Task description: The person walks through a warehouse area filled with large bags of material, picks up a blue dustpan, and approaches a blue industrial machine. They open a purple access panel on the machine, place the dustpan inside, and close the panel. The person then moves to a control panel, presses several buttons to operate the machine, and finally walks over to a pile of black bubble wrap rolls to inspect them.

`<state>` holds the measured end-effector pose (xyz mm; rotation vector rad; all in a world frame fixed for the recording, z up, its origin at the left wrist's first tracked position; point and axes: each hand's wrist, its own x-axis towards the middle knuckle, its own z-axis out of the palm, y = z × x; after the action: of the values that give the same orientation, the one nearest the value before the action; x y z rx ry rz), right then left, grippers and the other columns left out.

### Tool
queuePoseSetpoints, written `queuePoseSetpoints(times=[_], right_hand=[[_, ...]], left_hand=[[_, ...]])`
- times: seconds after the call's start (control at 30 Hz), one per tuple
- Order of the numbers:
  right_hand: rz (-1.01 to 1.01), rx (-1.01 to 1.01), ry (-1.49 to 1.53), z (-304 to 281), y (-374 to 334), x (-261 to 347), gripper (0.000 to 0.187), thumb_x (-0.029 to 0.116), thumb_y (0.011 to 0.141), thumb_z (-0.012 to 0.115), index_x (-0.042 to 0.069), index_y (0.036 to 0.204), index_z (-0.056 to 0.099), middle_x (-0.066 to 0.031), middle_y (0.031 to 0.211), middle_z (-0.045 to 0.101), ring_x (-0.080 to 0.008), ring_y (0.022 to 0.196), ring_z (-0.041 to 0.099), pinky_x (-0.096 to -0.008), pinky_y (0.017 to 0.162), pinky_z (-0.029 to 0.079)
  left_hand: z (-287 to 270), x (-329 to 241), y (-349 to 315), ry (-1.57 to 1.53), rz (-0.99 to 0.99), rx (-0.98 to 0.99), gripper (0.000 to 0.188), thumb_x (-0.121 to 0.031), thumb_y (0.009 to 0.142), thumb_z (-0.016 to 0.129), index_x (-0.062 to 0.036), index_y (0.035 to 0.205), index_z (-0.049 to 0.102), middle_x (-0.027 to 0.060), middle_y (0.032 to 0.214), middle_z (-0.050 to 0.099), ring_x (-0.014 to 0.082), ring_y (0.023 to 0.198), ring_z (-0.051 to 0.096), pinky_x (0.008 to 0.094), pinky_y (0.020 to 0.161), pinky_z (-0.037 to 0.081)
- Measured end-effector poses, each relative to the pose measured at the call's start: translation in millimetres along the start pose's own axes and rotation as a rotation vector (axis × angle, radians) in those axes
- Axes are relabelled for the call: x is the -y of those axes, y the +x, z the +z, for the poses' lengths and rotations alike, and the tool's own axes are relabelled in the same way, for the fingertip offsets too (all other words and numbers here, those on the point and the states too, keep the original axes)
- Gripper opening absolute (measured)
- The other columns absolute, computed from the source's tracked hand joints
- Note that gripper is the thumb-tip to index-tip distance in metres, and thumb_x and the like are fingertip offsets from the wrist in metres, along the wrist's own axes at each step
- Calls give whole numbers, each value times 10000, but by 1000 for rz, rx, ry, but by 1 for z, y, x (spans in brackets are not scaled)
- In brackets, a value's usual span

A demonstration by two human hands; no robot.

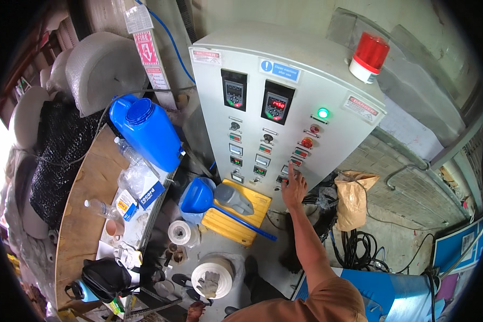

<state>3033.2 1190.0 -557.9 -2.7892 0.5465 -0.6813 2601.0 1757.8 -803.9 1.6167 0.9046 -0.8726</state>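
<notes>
My right arm reaches up to a light grey control cabinet (273, 43). The index finger of my right hand (295, 190) is stretched out to the lower push buttons in the right column; whether it presses one I cannot tell. The other fingers are loosely bent, holding nothing. Above it sit a red knob (306, 143) and a lit green lamp (323, 113). One small display (276, 103) glows red; the other display (234, 93) looks dark. Low at the bottom edge, my left hand (196, 311) hangs near a white roll (213, 273) with grey gloves (209, 284) on it.
A red beacon (370, 53) tops the cabinet. Below stand a yellow platform (236, 214), a blue long-handled scoop (198, 197) and a brown paper bag (353, 201) near black cables (362, 249). At left, a cluttered bench (86, 214) holds a blue jerrycan (150, 131).
</notes>
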Motion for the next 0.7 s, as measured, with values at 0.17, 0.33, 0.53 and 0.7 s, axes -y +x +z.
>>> queuePoseSetpoints(times=[0.17, 0.33, 0.53, 0.7], right_hand=[[71, 96, -18, -8, 1, 7, 867, 138, 794, 660, 261, 1548, 249, -159, 1139, 559, -367, 1019, 559, -493, 863, 430], [62, 7, 6, -9, 1, 19, 874, 139, 800, 656, 235, 1554, 225, -162, 1117, 568, -350, 992, 578, -494, 826, 437], [75, -11, 14, -45, 21, 31, 878, 144, 811, 656, 220, 1557, 199, -167, 1116, 567, -346, 998, 595, -484, 810, 455], [123, -29, 178, -33, 19, 41, 895, 153, 807, 665, 228, 1559, 186, -172, 1149, 550, -356, 1006, 594, -502, 830, 460]], left_hand=[[-2, 7, 5, -121, 44, -25, 391, -146, 848, 684, -48, 1221, 620, 77, 982, 696, 173, 802, 674, 333, 606, 531], [-5, -17, -19, -223, 254, 119, 442, -150, 814, 716, -38, 1224, 596, 79, 1016, 692, 189, 806, 681, 336, 619, 531], [21, -43, -36, -255, 73, 79, 433, -179, 842, 684, -70, 1247, 574, 67, 1009, 696, 192, 854, 679, 352, 618, 508], [31, -46, -42, -338, 18, 47, 401, -164, 882, 621, -87, 1272, 562, 67, 992, 696, 195, 835, 666, 383, 629, 508]])
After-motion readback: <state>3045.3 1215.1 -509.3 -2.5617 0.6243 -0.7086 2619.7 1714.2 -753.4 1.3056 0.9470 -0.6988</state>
